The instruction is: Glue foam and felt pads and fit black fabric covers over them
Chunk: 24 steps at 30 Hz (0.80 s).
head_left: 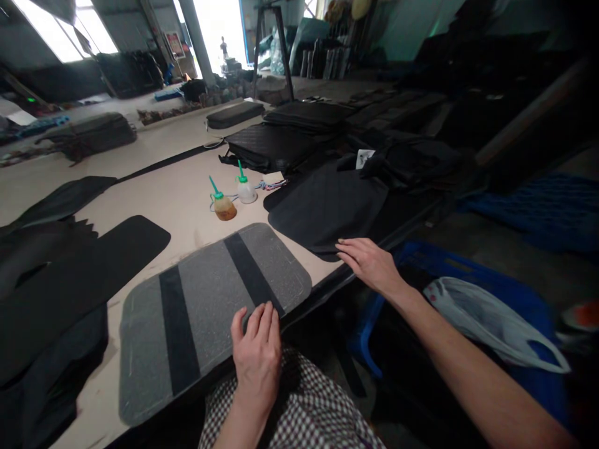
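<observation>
Item 1: L hand (257, 340), palm down, fingers side by side, thumb slightly apart; laid on near edge of item 3. Grip, if any: can't tell.

Item 2: R hand (367, 262), fingers extended, tips at near corner of item 4; pinched or merely resting, can't tell.

Item 3: grey rounded-rect. panel (213, 293), speckled felt-like face, faint pale line marks nr edges; flat on surface, in front of the person. Crossed by 2 flat blk strips (180, 330), smooth-looking; L fingertips at near end of the right-hand one.

Item 4: blk smooth fabric sheet (322, 212), rounded corners, just right of panel.

Surface (182, 193): tan, matte, flat.

On same, beyond panel: squat translucent bottle w/ green spout, amber-brown contents (225, 208); squat translucent bottle w/ green spout, whitish contents (246, 191); pale flat block w/ cords (272, 178) adjacent.

Left: blk flat round-cornered pc. (135, 249), among other dk pcs.

Far: blk stack w/ textured top (269, 144).

Label: white rect. tag w/ dk print (365, 158), on blk material beyond sheet; illegible.

Right, lower: blue plastic crate (444, 259) w/ white thin-plastic bag (491, 321), red marks, unreadable.

Lap: dk/white checked cloth (309, 402).
</observation>
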Motion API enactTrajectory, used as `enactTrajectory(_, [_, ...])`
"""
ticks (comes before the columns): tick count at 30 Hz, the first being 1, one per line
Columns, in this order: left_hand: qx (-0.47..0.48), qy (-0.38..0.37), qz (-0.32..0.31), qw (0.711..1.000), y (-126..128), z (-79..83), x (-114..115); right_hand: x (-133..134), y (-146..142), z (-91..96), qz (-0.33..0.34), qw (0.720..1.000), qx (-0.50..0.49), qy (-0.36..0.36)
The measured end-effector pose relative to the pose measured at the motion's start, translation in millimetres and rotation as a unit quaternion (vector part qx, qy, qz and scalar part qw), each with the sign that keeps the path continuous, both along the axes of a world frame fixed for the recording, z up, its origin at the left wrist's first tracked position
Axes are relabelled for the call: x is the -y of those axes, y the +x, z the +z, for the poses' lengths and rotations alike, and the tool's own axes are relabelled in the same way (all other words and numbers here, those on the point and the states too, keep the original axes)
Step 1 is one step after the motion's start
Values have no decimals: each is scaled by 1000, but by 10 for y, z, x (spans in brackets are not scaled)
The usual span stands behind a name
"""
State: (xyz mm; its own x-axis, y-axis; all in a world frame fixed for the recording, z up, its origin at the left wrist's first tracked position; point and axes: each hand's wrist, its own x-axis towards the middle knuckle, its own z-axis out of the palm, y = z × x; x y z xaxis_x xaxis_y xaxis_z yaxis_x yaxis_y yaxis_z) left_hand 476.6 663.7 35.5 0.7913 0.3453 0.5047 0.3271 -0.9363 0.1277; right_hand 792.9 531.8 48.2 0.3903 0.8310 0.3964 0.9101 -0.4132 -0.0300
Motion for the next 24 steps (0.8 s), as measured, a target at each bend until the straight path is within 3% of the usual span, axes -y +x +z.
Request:
enactTrajectory(8, [26,-40,10,999,34,48,51,-2,-22,26,5,1000,-2,17])
enactTrajectory(15, [32,-91,4,995,49,175,-36,2,-26,36,1,1000,-9,19])
enactTrajectory(24, [-59,-7,-33,998,49,195,-99,10,-14,24,-5,1000,-14,12])
